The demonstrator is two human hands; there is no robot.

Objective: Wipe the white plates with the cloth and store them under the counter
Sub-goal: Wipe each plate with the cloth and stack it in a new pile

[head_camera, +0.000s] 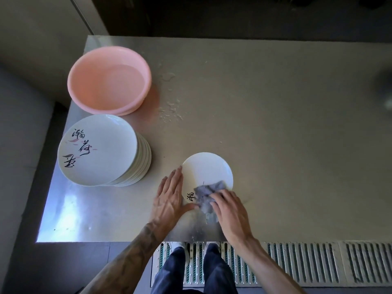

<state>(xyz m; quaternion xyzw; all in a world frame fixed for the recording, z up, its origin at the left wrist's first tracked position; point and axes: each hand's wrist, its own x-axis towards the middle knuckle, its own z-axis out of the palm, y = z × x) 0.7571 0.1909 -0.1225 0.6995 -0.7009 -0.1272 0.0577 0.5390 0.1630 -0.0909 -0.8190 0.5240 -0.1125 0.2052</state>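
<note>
A single white plate (206, 169) with black brush lettering lies on the steel counter (275, 145) near its front edge. My left hand (169, 194) lies flat against the plate's left rim, fingers straight, thumb at the near rim. My right hand (230, 211) presses a crumpled grey cloth (206, 195) onto the plate's near part; the fingers lie over the cloth. A stack of several white plates (99, 149) with the same lettering stands at the counter's left edge.
A pink plastic basin (109, 79) holding water stands behind the stack at the back left. Water drops are spattered on the counter beside it. Below the counter's front edge runs a slotted floor grate (318, 264), where my feet stand.
</note>
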